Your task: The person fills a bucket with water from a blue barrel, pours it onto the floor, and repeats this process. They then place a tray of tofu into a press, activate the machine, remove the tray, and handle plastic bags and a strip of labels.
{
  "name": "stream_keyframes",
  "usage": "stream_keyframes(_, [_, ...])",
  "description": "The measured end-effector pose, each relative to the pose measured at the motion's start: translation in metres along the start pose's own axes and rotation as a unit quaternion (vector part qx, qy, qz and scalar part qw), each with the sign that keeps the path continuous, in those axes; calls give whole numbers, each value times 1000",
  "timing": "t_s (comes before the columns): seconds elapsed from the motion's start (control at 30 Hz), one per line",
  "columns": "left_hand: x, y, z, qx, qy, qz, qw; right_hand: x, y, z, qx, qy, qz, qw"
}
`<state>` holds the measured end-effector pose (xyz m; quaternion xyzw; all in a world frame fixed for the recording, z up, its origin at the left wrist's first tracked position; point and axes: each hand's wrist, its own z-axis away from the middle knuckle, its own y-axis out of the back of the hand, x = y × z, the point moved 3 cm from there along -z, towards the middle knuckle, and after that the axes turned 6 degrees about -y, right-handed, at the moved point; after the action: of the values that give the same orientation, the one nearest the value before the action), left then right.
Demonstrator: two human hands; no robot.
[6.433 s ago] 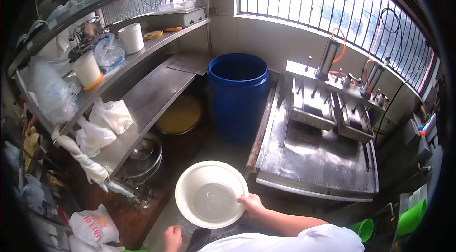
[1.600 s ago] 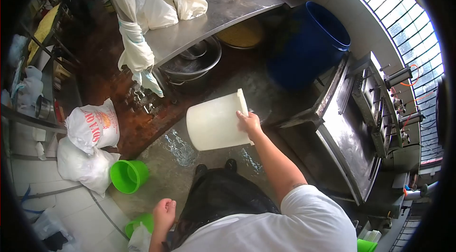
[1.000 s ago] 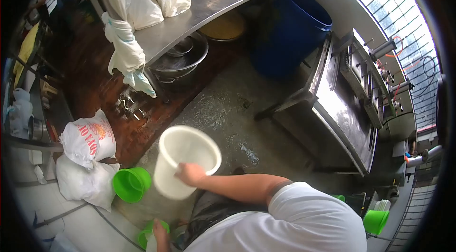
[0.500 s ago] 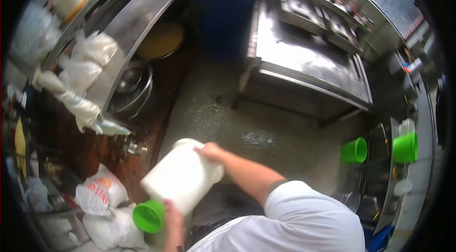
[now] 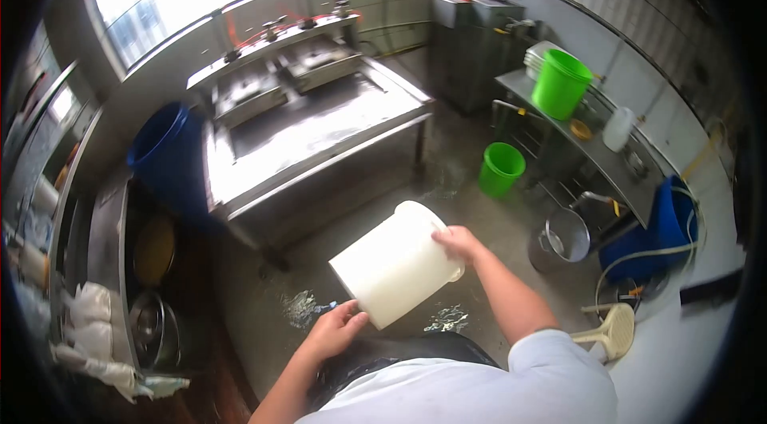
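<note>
A large white plastic bucket [image 5: 395,264] is held tilted in front of my body, its rim toward the upper right and its base toward the lower left. My right hand [image 5: 458,243] grips it at the rim end. My left hand [image 5: 339,330] is at the lower base edge, with fingertips against it; a small bluish bit shows by these fingers, too blurred to name. The inside of the bucket is hidden from me.
A steel sink table [image 5: 319,156] stands ahead, a blue barrel [image 5: 164,140] at its left. To the right are a green bucket [image 5: 502,170] on the floor, another green bucket [image 5: 562,85] on a steel table [image 5: 615,160], and a metal pot [image 5: 559,240]. Shiny patches mark the floor.
My view has swung to the right. The white bucket and both hands have turned along with it. White bags and a green container near my left hand have left the view.
</note>
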<state>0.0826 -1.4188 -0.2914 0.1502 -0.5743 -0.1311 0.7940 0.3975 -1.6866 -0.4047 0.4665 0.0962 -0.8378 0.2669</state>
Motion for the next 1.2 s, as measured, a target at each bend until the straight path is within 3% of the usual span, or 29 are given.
stream_keyframes(0.07, [7, -10, -28, -17, 12, -92, 996, 46, 36, 36, 31, 51, 37, 998])
stream_keyframes(0.1, [6, -13, -42, -21, 38, -126, 991, 83, 56, 38, 111, 26, 162, 980])
stream_keyframes(0.2, [-43, -22, -84, 16, 59, -213, 975, 142, 79, 82, 224, 2, 267, 937])
stream_keyframes(0.3, [-144, -30, -107, 19, 75, -334, 939, 194, 112, 102, 264, -45, 364, 892])
stream_keyframes(0.37, [-204, -32, -107, -85, 196, -322, 922, 212, 129, 117, 240, -82, 386, 887])
stream_keyframes(0.43, [-306, -37, -96, -147, 211, -343, 904, 227, 137, 124, 214, -122, 408, 879])
stream_keyframes(0.47, [-397, -43, -86, -103, 48, -208, 972, 231, 139, 122, 185, -144, 427, 873])
stream_keyframes(0.5, [-408, -39, -74, -213, 243, -267, 908, 234, 143, 117, 156, -164, 446, 866])
stream_keyframes(0.57, [-426, -51, -53, -263, 350, -282, 854, 225, 150, 102, 132, -175, 469, 856])
stream_keyframes(0.63, [-418, -51, -74, -254, 350, -282, 857, 200, 158, 84, 87, -187, 512, 834])
stream_keyframes(0.77, [-360, -43, -138, -212, 361, -277, 865, 164, 228, 21, 118, -169, 528, 824])
stream_keyframes(0.83, [-325, -33, -204, -163, 341, -244, 893, 133, 279, -15, 178, -199, 522, 810])
stream_keyframes(0.87, [-309, -31, -230, -138, 330, -229, 905, 94, 295, -23, 225, -206, 549, 778])
stream_keyframes(0.93, [-322, -32, -304, -105, 307, -217, 921, 26, 324, -44, 269, -213, 576, 742])
stream_keyframes(1.0, [-286, -28, -365, -31, 220, -218, 950, -12, 343, -65, 307, -145, 551, 762])
stream_keyframes(1.03, [-248, -25, -390, -9, 227, -187, 956, -14, 349, -79, 307, -144, 553, 761])
stream_keyframes(1.07, [-204, -20, -408, 15, 233, -156, 960, -13, 352, -98, 287, -152, 508, 797])
stream_keyframes(1.2, [-148, -29, -448, 56, 218, -99, 969, 38, 341, -141, 210, -122, 335, 910])
